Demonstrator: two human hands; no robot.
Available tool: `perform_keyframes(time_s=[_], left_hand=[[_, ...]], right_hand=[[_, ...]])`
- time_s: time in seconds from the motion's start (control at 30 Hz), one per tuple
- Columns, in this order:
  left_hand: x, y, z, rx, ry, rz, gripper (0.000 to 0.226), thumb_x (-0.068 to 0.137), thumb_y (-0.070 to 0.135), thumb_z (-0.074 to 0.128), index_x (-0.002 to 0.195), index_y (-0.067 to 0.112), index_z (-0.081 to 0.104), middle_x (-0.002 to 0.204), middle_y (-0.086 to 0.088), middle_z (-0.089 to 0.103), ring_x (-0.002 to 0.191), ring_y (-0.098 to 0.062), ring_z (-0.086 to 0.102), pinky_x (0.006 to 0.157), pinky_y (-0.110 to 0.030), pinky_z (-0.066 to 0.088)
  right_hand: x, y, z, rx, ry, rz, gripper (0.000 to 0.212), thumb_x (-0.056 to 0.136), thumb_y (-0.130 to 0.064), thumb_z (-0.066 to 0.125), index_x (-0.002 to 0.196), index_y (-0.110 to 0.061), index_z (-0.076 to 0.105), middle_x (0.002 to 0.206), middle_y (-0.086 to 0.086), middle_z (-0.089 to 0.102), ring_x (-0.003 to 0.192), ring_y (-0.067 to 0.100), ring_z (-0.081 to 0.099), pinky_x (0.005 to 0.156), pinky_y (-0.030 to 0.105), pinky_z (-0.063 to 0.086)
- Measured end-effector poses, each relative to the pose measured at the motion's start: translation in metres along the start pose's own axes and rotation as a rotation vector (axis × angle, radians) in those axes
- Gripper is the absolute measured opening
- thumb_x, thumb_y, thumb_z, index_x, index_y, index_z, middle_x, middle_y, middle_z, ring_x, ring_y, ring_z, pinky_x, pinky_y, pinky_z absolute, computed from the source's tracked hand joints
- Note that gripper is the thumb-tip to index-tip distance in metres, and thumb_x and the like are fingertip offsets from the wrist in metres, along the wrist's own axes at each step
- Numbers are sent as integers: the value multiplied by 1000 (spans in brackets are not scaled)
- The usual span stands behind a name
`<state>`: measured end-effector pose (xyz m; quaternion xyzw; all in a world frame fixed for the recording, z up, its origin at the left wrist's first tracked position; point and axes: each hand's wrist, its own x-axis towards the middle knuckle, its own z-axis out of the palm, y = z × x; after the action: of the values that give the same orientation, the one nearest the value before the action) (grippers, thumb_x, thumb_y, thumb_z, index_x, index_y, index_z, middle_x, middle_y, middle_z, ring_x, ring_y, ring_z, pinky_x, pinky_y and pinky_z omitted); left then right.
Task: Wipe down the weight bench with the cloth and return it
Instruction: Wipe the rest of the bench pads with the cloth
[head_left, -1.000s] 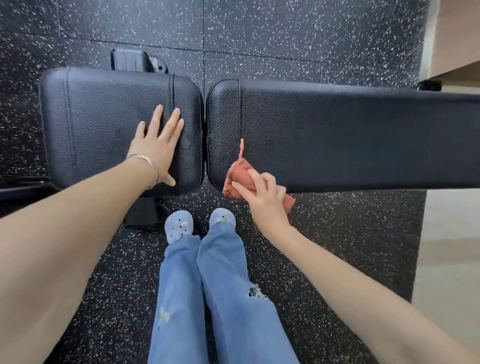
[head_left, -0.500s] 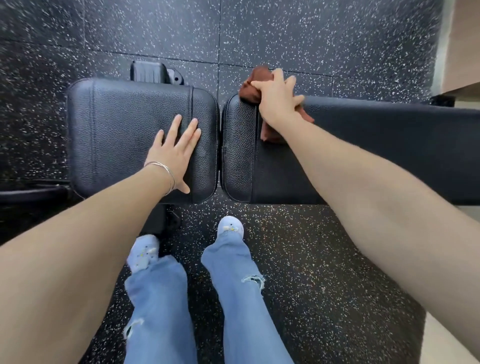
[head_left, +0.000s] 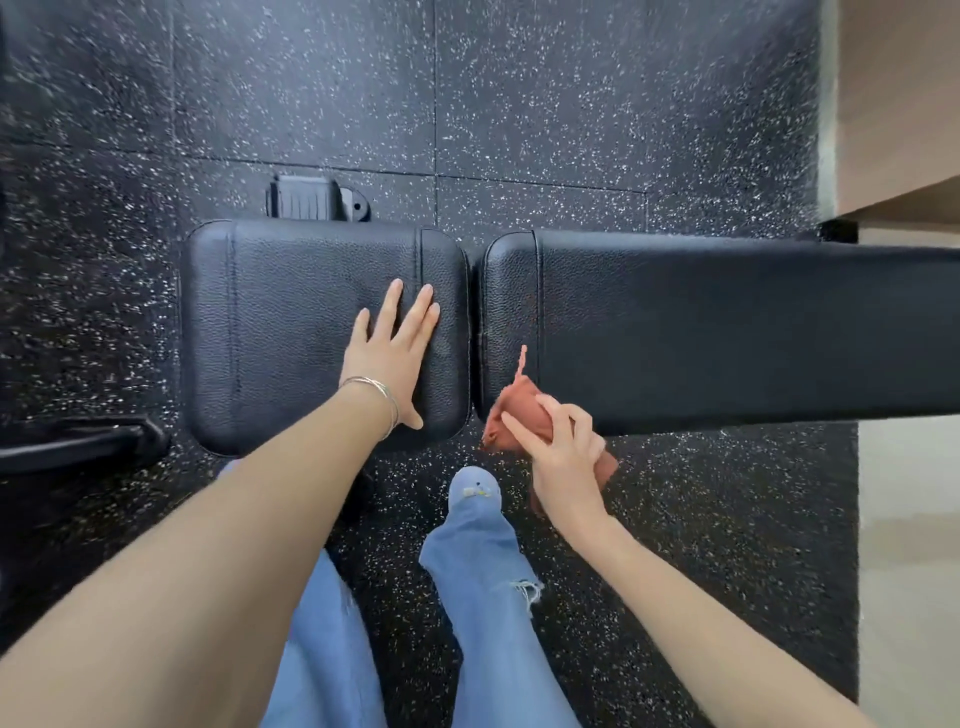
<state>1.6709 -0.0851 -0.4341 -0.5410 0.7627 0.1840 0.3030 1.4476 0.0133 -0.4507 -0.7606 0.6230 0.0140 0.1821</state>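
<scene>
gripping the rust cloth at the bench edge, right hand; left hand rests flat, fingers straight.

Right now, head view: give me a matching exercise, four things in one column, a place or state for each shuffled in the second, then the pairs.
Column A
1. left hand
2. right hand
3. cloth
4. bangle

Column B
a. bunched, rust-red, at the long pad's near edge
b. thin, silver-coloured
c. fingers straight, flat on the short pad
d. fingers curled round the cloth

Pairs: 1-c, 2-d, 3-a, 4-b
</scene>
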Motion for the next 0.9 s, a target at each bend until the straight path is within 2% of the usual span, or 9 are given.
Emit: perform_keyframes(time_s=[0.13,0.2,0.27,0.4,0.57,0.63,0.7,0.77,0.9], left_hand=[[-3,-10,0,-38,42,72,137,60,68,71,147,11,-18,156,-4,-25,144,-33,-19,118,-49,10],[-5,-19,8,10,75,127,131,66,69,66,147,8,-17,156,-6,-23,145,-31,-16,118,-46,10],[-8,-38,15,73,106,172,124,72,68,60,147,6,-16,157,-7,-21,146,-27,-14,118,-44,9],[-18,-89,23,123,118,182,116,76,70,52,148,7,-14,157,-6,-19,146,-24,-11,118,-48,12],[-25,-137,34,71,142,174,111,78,69,51,149,10,-10,158,-7,-16,146,-24,-9,119,-45,11],[-26,-147,36,57,159,193,111,78,68,53,149,11,-9,158,-8,-15,147,-24,-8,119,-44,11],[-26,-153,37,52,155,204,112,77,66,56,149,12,-11,158,-7,-16,146,-24,-9,119,-44,10],[-26,-154,37,52,127,197,113,77,64,58,149,13,-13,158,-6,-18,146,-24,-11,119,-44,9],[-25,-151,37,43,109,176,115,77,61,61,148,12,-15,157,-6,-20,146,-24,-14,119,-44,8]], right_hand=[[100,-24,-24,144,93,234,50,90,-7,51,118,-49,53,140,4,37,119,31,31,90,50,32],[158,-37,-35,281,201,407,43,95,-14,45,115,-53,44,140,7,37,119,36,33,93,49,25],[202,-47,-40,262,168,493,38,97,-19,39,118,-49,48,139,4,35,117,34,34,94,44,24],[210,-92,-27,135,15,323,53,93,-3,39,131,-40,50,146,3,28,123,30,29,94,46,30],[147,-146,3,76,176,396,64,86,4,43,132,-39,48,147,9,31,124,34,32,86,49,33],[101,-145,18,61,136,260,54,89,-5,42,129,-40,52,142,6,40,122,32,39,86,48,37],[51,-143,35,115,63,238,29,97,-39,41,120,-54,51,132,-13,48,119,18,46,94,47,42],[12,-142,42,19,40,275,28,85,-67,48,112,-61,47,120,-26,45,118,6,43,101,42,40],[37,-152,29,11,58,229,29,93,-60,34,120,-61,43,122,-30,42,112,-10,38,89,27,39]])
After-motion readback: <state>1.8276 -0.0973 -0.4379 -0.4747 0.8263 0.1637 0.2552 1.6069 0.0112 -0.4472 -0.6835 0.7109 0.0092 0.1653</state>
